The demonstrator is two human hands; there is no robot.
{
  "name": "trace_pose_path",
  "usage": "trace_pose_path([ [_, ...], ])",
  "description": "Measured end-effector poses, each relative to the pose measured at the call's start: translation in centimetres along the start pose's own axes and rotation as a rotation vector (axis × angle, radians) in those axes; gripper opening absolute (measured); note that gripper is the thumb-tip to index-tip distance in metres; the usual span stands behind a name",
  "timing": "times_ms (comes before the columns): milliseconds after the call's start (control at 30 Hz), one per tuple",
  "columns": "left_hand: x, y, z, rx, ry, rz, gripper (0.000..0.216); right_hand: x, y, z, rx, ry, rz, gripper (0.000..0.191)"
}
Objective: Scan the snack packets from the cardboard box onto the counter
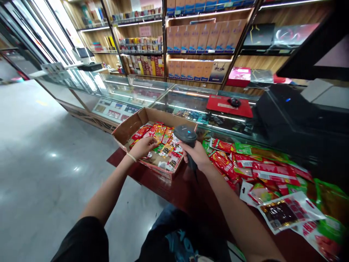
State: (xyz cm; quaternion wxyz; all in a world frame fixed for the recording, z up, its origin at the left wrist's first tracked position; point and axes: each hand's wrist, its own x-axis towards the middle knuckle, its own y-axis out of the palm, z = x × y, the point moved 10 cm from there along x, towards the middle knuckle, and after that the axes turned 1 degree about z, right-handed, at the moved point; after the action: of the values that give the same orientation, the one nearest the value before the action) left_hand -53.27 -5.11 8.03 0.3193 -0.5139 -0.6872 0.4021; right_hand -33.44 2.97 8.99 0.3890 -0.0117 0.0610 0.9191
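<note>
A black handheld barcode scanner (186,135) is wrapped in my right hand (198,154), its head over the right part of an open cardboard box (152,168). Small snack packets (167,149) in red, orange, green and white lie loosely in the box. My left hand (144,147) reaches over the box's near left side, with a light band on the wrist. Its fingers are bent together at the packets; whether one is pinched between them cannot be made out. To the right of my right hand lies a heap of red and green snack bags (256,169).
The box stands on a dark red tabletop (196,196). Behind runs a glass display counter (174,96) bearing a red mat (218,104) and a mouse (233,102). A black checkout machine (289,105) stands at right. Shelves of boxed goods (207,36) line the wall.
</note>
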Motion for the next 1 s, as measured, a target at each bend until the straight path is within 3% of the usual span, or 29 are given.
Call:
trace_pose_path([
  [167,0.1,2.9,-1.4,0.056,0.129,0.187,0.020,0.6,0.6,-0.9,0.047,0.030,-0.002,0.033],
  [333,0.3,6.4,-3.8,-0.097,0.257,0.514,0.019,0.4,0.5,-0.9,0.088,0.057,0.006,0.031],
  [467,2.0,10.2,-4.3,-0.152,0.162,0.636,0.028,0.6,0.4,-1.1,0.067,0.063,0.021,0.037],
  [567,2.7,13.8,-4.6,-0.020,0.086,0.762,0.037,0.5,0.4,-0.9,0.087,0.039,0.021,0.035],
  [633,2.8,15.1,-4.7,0.062,0.064,0.842,0.032,0.3,0.4,-0.6,0.108,0.027,0.015,0.033],
  [700,3.3,14.8,-4.7,0.065,0.052,0.840,0.023,0.1,0.4,-0.3,0.125,0.020,0.010,0.032],
  [833,4.6,11.3,-3.8,0.026,0.054,0.691,0.010,0.2,0.3,-0.4,0.135,0.024,0.006,0.032],
  [1000,6.1,6.2,-3.1,0.027,0.039,0.340,0.010,0.8,0.5,-1.3,0.119,0.066,0.057,0.033],
])
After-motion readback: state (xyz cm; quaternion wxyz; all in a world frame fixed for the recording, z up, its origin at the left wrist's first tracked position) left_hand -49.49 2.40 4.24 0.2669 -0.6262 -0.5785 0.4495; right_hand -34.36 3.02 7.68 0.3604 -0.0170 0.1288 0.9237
